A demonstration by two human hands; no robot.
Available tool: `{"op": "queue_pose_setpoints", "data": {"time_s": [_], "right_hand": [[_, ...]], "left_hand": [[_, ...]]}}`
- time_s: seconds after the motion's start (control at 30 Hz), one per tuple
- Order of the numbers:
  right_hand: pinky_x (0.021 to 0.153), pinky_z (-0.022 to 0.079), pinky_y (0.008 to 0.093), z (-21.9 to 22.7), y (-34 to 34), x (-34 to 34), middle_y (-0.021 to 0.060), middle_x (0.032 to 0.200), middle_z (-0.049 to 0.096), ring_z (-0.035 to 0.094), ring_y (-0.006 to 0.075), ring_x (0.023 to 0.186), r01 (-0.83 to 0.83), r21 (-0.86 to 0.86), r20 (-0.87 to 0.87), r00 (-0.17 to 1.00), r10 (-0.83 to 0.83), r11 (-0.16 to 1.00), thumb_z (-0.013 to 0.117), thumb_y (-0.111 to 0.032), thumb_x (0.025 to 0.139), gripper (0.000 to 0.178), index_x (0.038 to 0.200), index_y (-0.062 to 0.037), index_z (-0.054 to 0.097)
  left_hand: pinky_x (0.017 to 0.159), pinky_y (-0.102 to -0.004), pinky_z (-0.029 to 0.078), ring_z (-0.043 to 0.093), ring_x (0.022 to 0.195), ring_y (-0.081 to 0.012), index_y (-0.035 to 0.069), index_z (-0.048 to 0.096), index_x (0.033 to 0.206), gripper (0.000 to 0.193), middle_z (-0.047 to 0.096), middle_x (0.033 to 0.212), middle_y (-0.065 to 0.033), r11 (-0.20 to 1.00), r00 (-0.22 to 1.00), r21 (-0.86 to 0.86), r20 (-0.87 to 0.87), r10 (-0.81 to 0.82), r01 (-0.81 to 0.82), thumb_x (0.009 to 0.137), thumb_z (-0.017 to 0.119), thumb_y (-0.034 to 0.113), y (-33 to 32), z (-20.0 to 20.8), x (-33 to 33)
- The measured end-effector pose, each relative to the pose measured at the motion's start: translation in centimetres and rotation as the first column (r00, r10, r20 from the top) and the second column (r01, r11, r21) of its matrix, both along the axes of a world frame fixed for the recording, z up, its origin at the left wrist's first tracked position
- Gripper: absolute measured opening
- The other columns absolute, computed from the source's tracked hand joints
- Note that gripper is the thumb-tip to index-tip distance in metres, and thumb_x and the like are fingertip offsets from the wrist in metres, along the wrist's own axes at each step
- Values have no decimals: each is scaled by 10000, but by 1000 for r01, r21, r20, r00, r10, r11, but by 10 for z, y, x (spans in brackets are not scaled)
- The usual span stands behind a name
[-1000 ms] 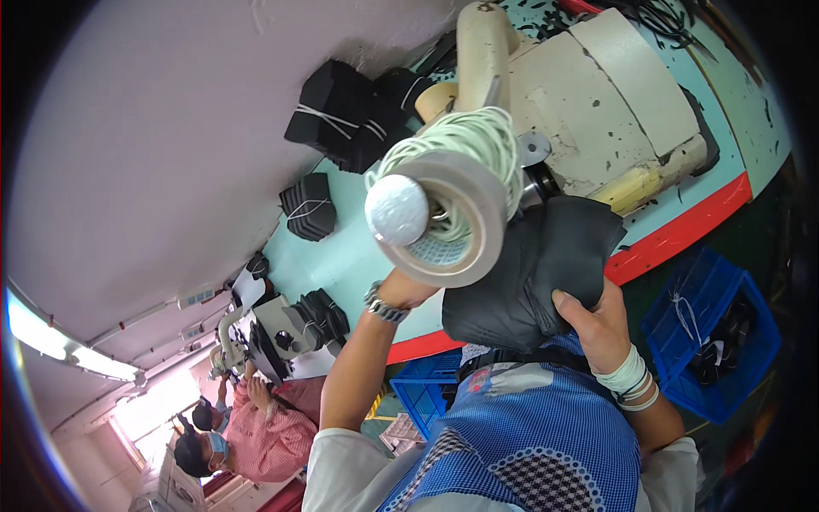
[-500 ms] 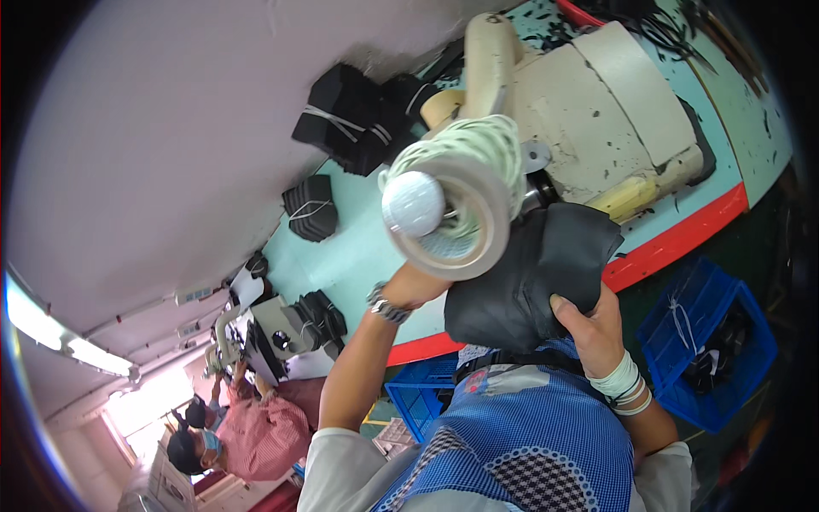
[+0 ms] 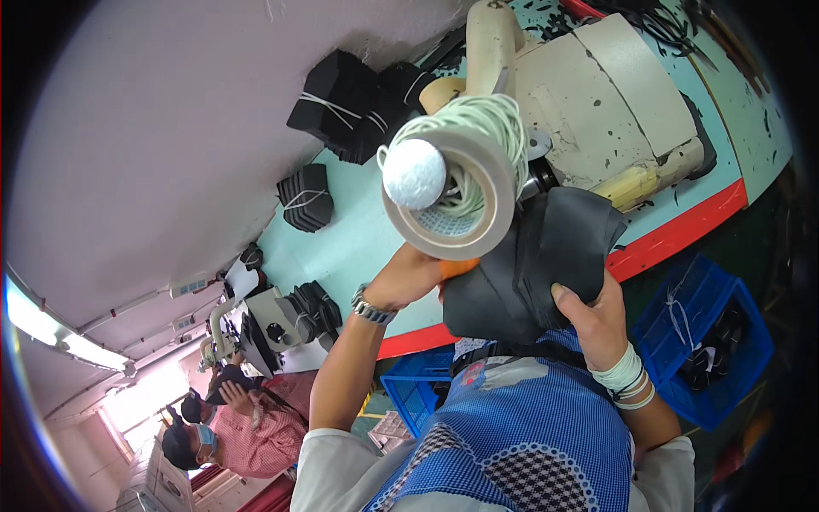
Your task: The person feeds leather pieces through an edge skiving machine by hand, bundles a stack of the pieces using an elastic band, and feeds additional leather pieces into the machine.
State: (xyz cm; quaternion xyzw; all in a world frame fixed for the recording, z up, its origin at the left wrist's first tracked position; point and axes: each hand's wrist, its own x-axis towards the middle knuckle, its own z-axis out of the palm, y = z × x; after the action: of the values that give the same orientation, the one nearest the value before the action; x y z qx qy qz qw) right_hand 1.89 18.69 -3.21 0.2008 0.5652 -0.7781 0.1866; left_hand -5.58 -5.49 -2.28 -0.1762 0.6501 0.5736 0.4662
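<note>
Below and right of the tape roll [image 3: 497, 213], the black sheets [image 3: 563, 247] are being clamped under the right hand's [image 3: 597, 320] thumb as the left hand [image 3: 408, 277] is being drawn into clearer view (its finger closure cannot be told), both sides seemingly being steadied.

The head-worn fisheye (close above) looks down.

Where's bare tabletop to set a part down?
Likely best: the pale green table between the left hand, the smaller tied bundle and the black pile. Crowded: toward upper right, around the cream machine and larger tied bundle.
</note>
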Motion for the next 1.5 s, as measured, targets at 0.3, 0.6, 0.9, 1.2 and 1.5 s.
{"op": "queue_pose_setpoints", "data": {"time_s": [0.3,0.6,0.9,1.2,1.5], "right_hand": [[895,464,303,0,0,1,103,1078,623,592,166,977,83,-11,95,992,-82,996,635,-21,807,373,1158,55,533],[917,459,301,2,2,1,127,1133,594,583,180,1019,73,-2,91,993,-73,997,647,-9,796,460,1219,62,480],[913,469,308,10,1,-1,136,1179,566,586,193,1031,126,-37,31,992,-125,991,628,25,796,530,1283,59,420],[922,456,301,11,9,1,121,1167,583,579,174,1032,47,-70,77,996,-41,996,631,15,797,475,1245,54,479],[916,461,306,12,2,4,118,1146,577,575,183,1034,94,8,-2,996,-94,996,640,20,787,463,1219,54,477]], "left_hand": [[726,-225,459,581,830,-67,-24,632,1047,208,659,913,-11,999,990,30,-141,-29,34,879,673,93,-14,-30,3],[682,-218,512,631,751,-63,-25,618,1089,275,682,884,-41,985,977,55,129,-167,161,917,650,188,-15,-32,3],[617,-209,503,616,719,-53,-58,628,1079,269,687,930,-50,989,993,95,-30,113,-110,939,629,171,-12,-36,10],[540,-198,430,558,618,-36,-54,642,1074,293,646,750,13,999,988,-4,-149,31,-32,887,694,165,-17,-24,13],[745,-223,505,629,818,-83,-71,632,1121,304,689,991,-51,997,968,-72,-244,-58,41,919,644,156,-14,-38,22]]}}
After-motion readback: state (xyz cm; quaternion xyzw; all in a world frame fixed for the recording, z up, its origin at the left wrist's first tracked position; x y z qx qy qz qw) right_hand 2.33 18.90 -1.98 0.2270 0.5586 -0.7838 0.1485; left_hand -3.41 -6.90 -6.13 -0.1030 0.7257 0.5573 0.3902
